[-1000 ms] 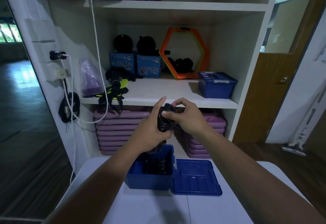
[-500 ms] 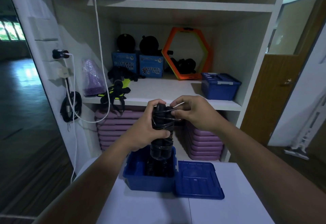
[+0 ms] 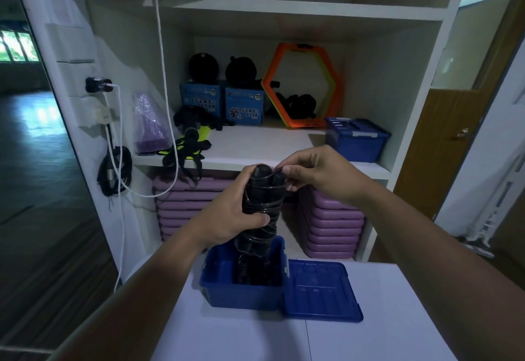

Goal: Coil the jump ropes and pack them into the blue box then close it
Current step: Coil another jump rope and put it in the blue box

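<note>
— What hangs off to the left of your fingers?
— A white cable (image 3: 163, 76) runs down the shelf side, well left of my left hand (image 3: 230, 218).

— And that hand?
— Its fingers are curled round the rope (image 3: 262, 198), and the thumb lies across the front, gripping the bundle about its middle. The two black handles stand upright side by side, and the cord is wound round them in loops.

— Where is the rope relative to the box?
— The box (image 3: 241, 295) is straight below my fingers, open, sitting on the table (image 3: 383, 332). The bundle's lower end dips just inside its rim. Dark coils (image 3: 250, 271) lie in the bottom. I cannot tell whether the bundle touches them.

— And your right hand?
— My right hand (image 3: 324, 176) is at the top of the bundle, just right of the handles. Thumb and forefinger pinch a strand of the rope that crosses over the handle tops. The other fingers are curled beneath, close against the handles' side.

— What lies further right?
— The lid (image 3: 321, 289) lies flat against the box's right side, below my right wrist. Purple blocks (image 3: 332, 227) are stacked behind my right fingers. Above them on the shelf stands a shut blue tub (image 3: 356, 139).
</note>
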`<state>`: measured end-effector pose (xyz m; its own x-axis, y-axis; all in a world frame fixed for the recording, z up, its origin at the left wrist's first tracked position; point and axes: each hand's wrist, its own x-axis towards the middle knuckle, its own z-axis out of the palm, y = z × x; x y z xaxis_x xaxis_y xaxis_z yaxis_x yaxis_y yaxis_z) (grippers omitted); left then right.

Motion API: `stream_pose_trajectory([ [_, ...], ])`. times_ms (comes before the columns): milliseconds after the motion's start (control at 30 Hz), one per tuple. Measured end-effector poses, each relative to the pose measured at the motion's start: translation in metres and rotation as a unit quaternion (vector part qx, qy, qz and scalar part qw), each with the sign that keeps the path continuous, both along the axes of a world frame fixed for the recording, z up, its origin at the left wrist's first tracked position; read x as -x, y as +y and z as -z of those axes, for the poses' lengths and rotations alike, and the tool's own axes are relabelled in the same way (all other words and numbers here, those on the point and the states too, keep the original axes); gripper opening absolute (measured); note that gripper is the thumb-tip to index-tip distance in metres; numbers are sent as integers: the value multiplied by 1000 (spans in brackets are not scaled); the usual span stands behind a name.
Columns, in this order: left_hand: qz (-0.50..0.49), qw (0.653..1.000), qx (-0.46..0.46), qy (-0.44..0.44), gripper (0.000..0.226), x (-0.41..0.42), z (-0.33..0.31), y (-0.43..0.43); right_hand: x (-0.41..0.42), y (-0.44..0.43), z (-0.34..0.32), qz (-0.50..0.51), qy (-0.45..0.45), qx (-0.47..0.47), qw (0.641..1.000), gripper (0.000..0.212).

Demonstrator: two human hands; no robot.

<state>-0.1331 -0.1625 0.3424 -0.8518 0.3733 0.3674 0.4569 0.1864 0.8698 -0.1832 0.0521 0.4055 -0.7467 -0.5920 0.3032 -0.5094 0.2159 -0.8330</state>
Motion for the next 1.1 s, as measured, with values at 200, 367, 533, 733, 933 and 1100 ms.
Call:
stream_pose_trajectory([
  [200, 0, 1000, 31, 8, 63, -7, -2, -4, -1, -2, -7, -22, -68, -28, 997, 20],
  [367, -9, 996, 77, 52, 65, -15, -3, -5, -4, -6, -9, -31, -92, -69, 993, 15],
  [533, -35, 993, 76, 83, 70, -21, -3, -3, -8, -7, -9, -40, -95, -111, 989, 18],
  [733, -82, 994, -8, 70, 63, -23, 0, 4, -16, -14, 2, -8, -103, -60, 993, 15],
  [933, -77, 991, -113, -10, 60, -16, -2, 2, -26, -36, 29, 156, 144, 79, 974, 17],
  [1100, -35, 983, -160, -79, 58, -11, 2, 0, -32, -35, 39, 158, 135, 83, 975, 14],
])
